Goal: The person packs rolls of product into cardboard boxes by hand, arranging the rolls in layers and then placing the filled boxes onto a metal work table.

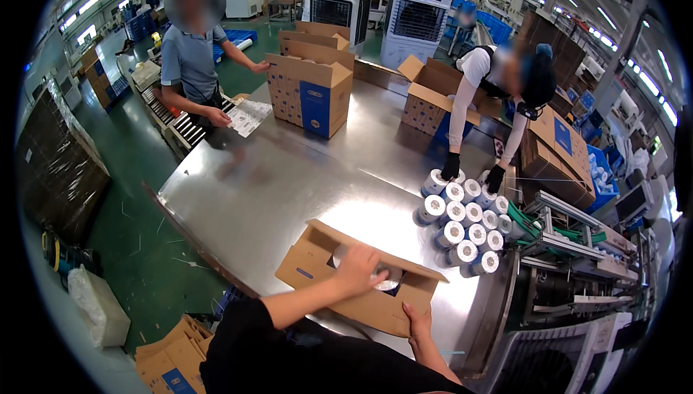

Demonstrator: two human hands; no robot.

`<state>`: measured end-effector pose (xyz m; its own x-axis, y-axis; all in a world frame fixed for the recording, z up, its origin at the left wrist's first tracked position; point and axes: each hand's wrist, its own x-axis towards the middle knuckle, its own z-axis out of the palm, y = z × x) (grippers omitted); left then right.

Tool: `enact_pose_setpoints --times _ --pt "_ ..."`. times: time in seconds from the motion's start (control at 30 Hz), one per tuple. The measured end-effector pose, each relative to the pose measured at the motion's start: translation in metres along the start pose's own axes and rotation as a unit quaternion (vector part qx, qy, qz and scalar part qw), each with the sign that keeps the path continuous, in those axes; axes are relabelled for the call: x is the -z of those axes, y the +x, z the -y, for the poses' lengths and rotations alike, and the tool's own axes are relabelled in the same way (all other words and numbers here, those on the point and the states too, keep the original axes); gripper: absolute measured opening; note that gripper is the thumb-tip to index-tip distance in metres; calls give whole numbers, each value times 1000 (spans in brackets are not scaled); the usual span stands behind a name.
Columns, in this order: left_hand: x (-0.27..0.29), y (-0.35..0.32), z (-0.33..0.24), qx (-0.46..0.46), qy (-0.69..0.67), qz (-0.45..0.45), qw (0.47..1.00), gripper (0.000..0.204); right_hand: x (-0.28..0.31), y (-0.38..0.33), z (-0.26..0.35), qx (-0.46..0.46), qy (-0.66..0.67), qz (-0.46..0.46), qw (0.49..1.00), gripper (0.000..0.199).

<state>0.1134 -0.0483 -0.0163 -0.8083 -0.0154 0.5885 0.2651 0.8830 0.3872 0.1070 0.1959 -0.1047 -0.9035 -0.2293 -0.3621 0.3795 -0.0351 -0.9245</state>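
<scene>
At the far left of the steel worktop (289, 184), a person in a grey shirt (189, 54) rests one hand on a printed sheet (249, 116) and the other on a tall open carton (309, 94) with a blue panel. Nearer the camera, at the worktop's front edge, lies the open cardboard box (357, 278): brown, shallow, flaps spread wide, a small blue mark on its left flap. The left hand (359, 267) reaches into it, fingers spread and pressed over a pale roll (386, 278) inside, not closed around it. The right hand (417, 322) grips the box's near wall from below, fingers curled on the cardboard. Just right of the box stands a cluster of white rolls (465, 224) lying on their sides in rows. Above them a second person's black-gloved hands (473, 171) touch the topmost rolls.
</scene>
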Motion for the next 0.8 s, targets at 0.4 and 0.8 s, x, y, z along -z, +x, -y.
enact_pose_setpoints --times 0.4,0.8 --pt "67 -73 83 205 144 255 934 100 -114 -16 25 -218 -82 363 902 54" --pt "76 -53 228 423 284 63 858 84 -34 -72 -31 -185 -143 142 962 31"
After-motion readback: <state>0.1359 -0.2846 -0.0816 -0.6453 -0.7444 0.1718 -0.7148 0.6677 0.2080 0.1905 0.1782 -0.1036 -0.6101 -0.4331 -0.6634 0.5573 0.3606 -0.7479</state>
